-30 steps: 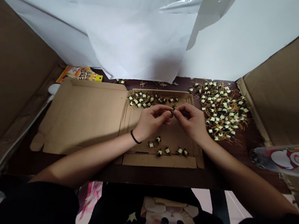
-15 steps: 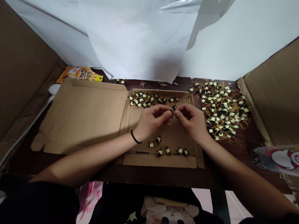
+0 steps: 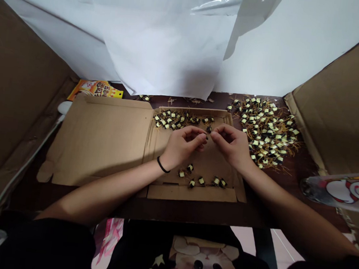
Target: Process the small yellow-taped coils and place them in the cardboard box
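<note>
While the left hand pinches one dark piece, whether the right hand does is unclear. Six coils lie in front.

Left hand faces right hand — fingers curled.

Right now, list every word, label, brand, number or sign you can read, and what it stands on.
No text is clear enough to quote.
Yellow packet: large characters, too blurred to read.
Clear container: snowman picture, no readable words.
Shirt: cartoon picture, no readable words.
</note>
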The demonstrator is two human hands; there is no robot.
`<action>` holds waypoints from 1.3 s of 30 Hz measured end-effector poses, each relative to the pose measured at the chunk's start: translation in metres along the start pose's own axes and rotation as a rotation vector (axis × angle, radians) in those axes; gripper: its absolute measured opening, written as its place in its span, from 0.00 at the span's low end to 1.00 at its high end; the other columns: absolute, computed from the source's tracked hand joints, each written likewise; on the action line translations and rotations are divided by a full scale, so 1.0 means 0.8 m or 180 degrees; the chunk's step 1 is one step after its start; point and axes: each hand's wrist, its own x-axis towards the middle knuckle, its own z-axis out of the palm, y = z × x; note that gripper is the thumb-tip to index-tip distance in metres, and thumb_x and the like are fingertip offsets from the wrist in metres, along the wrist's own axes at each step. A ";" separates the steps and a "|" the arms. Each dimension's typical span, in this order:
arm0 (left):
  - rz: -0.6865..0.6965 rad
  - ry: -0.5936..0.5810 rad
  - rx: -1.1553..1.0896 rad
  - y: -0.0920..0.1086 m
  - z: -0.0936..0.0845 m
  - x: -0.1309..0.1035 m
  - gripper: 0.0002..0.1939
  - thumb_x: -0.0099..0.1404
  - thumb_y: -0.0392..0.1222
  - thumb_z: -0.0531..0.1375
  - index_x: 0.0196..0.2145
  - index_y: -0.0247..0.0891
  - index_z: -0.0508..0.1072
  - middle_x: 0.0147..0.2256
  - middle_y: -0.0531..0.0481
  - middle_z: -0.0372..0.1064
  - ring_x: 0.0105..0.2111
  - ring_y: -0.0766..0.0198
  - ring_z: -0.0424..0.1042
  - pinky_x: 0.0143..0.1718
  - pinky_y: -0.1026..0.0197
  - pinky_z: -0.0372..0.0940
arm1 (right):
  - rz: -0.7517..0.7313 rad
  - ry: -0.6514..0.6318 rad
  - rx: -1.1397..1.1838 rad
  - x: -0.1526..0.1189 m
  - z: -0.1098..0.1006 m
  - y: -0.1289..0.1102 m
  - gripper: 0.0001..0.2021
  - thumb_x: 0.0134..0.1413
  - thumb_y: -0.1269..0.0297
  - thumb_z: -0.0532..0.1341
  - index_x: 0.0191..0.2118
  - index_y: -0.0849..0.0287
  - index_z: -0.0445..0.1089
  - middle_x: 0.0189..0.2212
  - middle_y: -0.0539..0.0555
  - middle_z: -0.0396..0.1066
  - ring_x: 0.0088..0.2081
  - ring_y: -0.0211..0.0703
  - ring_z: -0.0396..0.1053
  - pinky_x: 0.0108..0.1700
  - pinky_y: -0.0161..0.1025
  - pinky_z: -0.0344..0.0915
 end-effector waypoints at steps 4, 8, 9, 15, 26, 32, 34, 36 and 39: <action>-0.0027 0.0028 0.0050 -0.001 0.000 0.000 0.14 0.56 0.47 0.65 0.33 0.32 0.72 0.25 0.49 0.74 0.22 0.70 0.71 0.24 0.67 0.69 | -0.0191 -0.0060 -0.0096 -0.002 0.000 -0.001 0.10 0.51 0.61 0.60 0.23 0.59 0.65 0.19 0.46 0.62 0.21 0.32 0.56 0.24 0.33 0.52; 0.0066 0.0103 0.0176 -0.004 -0.001 0.000 0.15 0.57 0.47 0.64 0.34 0.32 0.73 0.27 0.49 0.74 0.23 0.68 0.73 0.27 0.65 0.71 | -0.0767 0.0047 -0.0555 -0.007 0.002 -0.005 0.09 0.53 0.63 0.60 0.24 0.57 0.66 0.21 0.48 0.66 0.24 0.35 0.61 0.27 0.35 0.57; 0.0095 0.0120 0.0206 -0.004 -0.001 0.000 0.15 0.57 0.48 0.64 0.35 0.32 0.73 0.27 0.49 0.74 0.23 0.67 0.74 0.27 0.65 0.71 | -0.0908 0.0108 -0.0712 -0.009 0.003 -0.006 0.09 0.54 0.64 0.60 0.24 0.57 0.67 0.21 0.49 0.66 0.24 0.36 0.62 0.28 0.35 0.58; 0.0186 0.0089 0.0238 -0.004 -0.001 -0.002 0.14 0.58 0.48 0.64 0.35 0.32 0.73 0.28 0.49 0.74 0.24 0.68 0.73 0.28 0.66 0.71 | -0.1293 0.0294 -0.1121 -0.015 0.004 -0.009 0.07 0.55 0.64 0.60 0.27 0.56 0.70 0.22 0.50 0.68 0.24 0.36 0.63 0.27 0.36 0.59; 0.0120 -0.0066 0.0202 -0.003 0.000 -0.001 0.12 0.57 0.45 0.64 0.32 0.32 0.74 0.27 0.48 0.75 0.22 0.70 0.72 0.26 0.67 0.69 | -0.0655 0.0380 -0.0645 -0.008 0.005 -0.003 0.09 0.54 0.65 0.60 0.24 0.57 0.67 0.22 0.49 0.68 0.24 0.35 0.61 0.28 0.35 0.57; 0.0105 -0.0041 0.0184 -0.004 0.000 0.000 0.12 0.57 0.45 0.64 0.32 0.32 0.75 0.27 0.48 0.75 0.22 0.70 0.72 0.26 0.67 0.69 | -0.0635 0.0381 -0.0652 -0.007 0.004 -0.002 0.08 0.54 0.65 0.60 0.24 0.57 0.67 0.22 0.49 0.67 0.24 0.35 0.61 0.28 0.35 0.57; 0.0110 -0.0040 0.0185 -0.004 0.000 0.000 0.13 0.57 0.46 0.65 0.32 0.32 0.74 0.27 0.48 0.75 0.22 0.69 0.72 0.25 0.67 0.69 | -0.0594 0.0389 -0.0645 -0.007 0.005 -0.001 0.08 0.53 0.64 0.60 0.24 0.57 0.67 0.22 0.49 0.68 0.24 0.35 0.61 0.28 0.35 0.58; 0.0111 -0.0042 0.0220 -0.004 0.000 0.000 0.13 0.57 0.46 0.64 0.32 0.32 0.74 0.27 0.48 0.75 0.22 0.69 0.72 0.26 0.66 0.70 | -0.0525 0.0399 -0.0623 -0.006 0.005 0.000 0.08 0.53 0.64 0.60 0.24 0.57 0.67 0.22 0.49 0.69 0.24 0.35 0.61 0.27 0.35 0.58; 0.0112 -0.0042 0.0264 -0.003 -0.001 0.000 0.12 0.57 0.45 0.64 0.32 0.32 0.74 0.27 0.48 0.75 0.21 0.70 0.72 0.26 0.66 0.69 | -0.0410 0.0402 -0.0598 -0.005 0.005 0.004 0.08 0.53 0.63 0.61 0.25 0.58 0.68 0.22 0.49 0.69 0.23 0.35 0.61 0.27 0.34 0.57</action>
